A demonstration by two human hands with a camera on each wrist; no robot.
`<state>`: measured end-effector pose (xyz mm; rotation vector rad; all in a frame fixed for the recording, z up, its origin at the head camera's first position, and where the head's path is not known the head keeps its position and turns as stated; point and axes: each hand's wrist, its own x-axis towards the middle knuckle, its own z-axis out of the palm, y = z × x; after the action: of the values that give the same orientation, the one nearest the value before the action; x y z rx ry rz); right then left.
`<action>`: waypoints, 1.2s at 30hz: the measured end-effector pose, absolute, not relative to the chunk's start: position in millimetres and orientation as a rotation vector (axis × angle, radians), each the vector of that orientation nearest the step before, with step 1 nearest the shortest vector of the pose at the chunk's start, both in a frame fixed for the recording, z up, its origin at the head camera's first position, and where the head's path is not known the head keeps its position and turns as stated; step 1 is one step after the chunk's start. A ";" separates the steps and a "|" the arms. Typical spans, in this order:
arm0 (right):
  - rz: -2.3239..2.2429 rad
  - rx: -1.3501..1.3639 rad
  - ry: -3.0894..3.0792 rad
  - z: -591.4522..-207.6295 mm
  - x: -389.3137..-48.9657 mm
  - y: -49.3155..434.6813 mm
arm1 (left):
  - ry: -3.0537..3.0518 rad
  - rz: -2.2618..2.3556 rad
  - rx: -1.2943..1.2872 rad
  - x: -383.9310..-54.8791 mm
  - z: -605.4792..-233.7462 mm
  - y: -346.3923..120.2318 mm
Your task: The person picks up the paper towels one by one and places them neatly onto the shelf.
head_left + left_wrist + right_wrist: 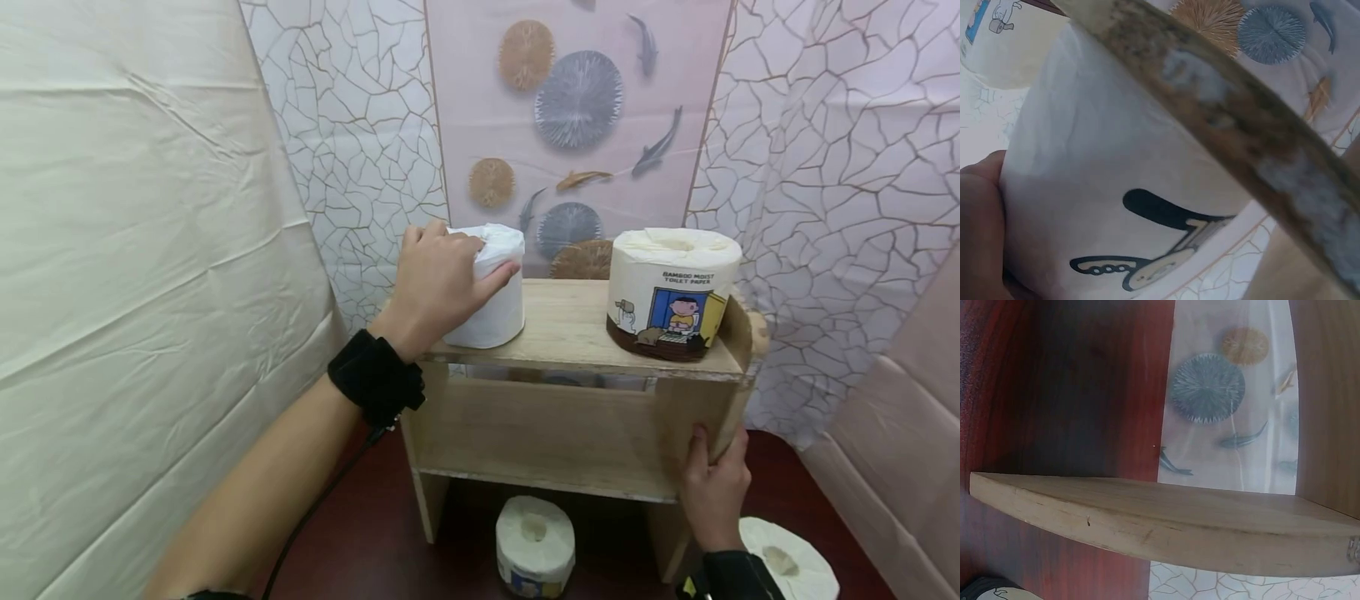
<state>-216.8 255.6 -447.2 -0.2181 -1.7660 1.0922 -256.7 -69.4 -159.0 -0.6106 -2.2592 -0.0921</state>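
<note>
A small wooden shelf (pixel 570 333) with two boards stands in front of me. At the left end of its top board, my left hand (pixel 442 279) grips a white toilet paper roll (pixel 501 310), fingers over the top and thumb across the near side. The left wrist view shows that roll (pixel 1085 144) close up, a cartoon print on its wrapper. My right hand (pixel 716 492) holds the front edge of the shelf's right side panel (pixel 1166 540), thumb on the inner face. Another toilet paper roll (pixel 671 287), with a printed wrapper, stands upright at the right end of the top board.
Below the shelf, a toilet paper roll (pixel 535 542) stands on the dark red table (pixel 341 533). One more roll (pixel 798 562) is beside my right wrist, partly hidden. Patterned cloth (pixel 360 100) hangs behind, and a pale cloth wall (pixel 150 275) rises on the left.
</note>
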 end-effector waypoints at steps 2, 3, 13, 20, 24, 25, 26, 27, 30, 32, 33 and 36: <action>1.089 -0.216 -1.754 -448.4 -217.3 255.7 | -2.253 -0.125 -0.638 -259.1 -159.4 -72.5; 1.086 -0.212 -1.750 -448.6 -217.4 255.7 | -2.249 -0.138 -0.651 -260.3 -159.5 -74.1; 1.112 -0.257 -1.771 -447.1 -216.8 258.6 | -2.197 -0.257 -0.738 -269.7 -158.7 -90.8; 1.113 -0.266 -1.778 -447.3 -216.0 256.8 | -2.176 -0.367 -0.768 -271.1 -156.0 -100.6; 1.093 -0.246 -1.762 -447.0 -216.6 256.3 | -2.236 -0.400 -0.772 -271.8 -152.6 -103.3; 1.090 -0.243 -1.760 -447.3 -216.7 256.5 | -2.259 -0.400 -0.770 -272.0 -151.9 -104.0; 1.087 -0.236 -1.760 -447.8 -216.9 256.4 | -2.278 -0.398 -0.767 -272.3 -151.2 -104.7; 1.085 -0.227 -1.757 -448.0 -216.9 256.4 | -2.299 -0.393 -0.762 -272.1 -150.5 -105.5; 1.076 -0.210 -1.751 -449.3 -217.0 256.7 | -2.332 -0.392 -0.746 -270.7 -149.1 -108.5; 1.073 -0.202 -1.748 -449.7 -217.3 256.9 | -2.337 -0.394 -0.741 -270.0 -148.5 -110.5; 1.071 -0.201 -1.746 -449.7 -217.5 257.2 | -2.340 -0.397 -0.740 -269.5 -148.0 -111.4; 1.074 -0.203 -1.748 -450.0 -218.9 258.3 | -2.349 -0.409 -0.752 -269.6 -146.8 -113.9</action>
<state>-218.9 258.3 -450.0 -0.2029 -1.7477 1.0745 -269.6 -113.9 -146.8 -0.7515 -2.3487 -0.4088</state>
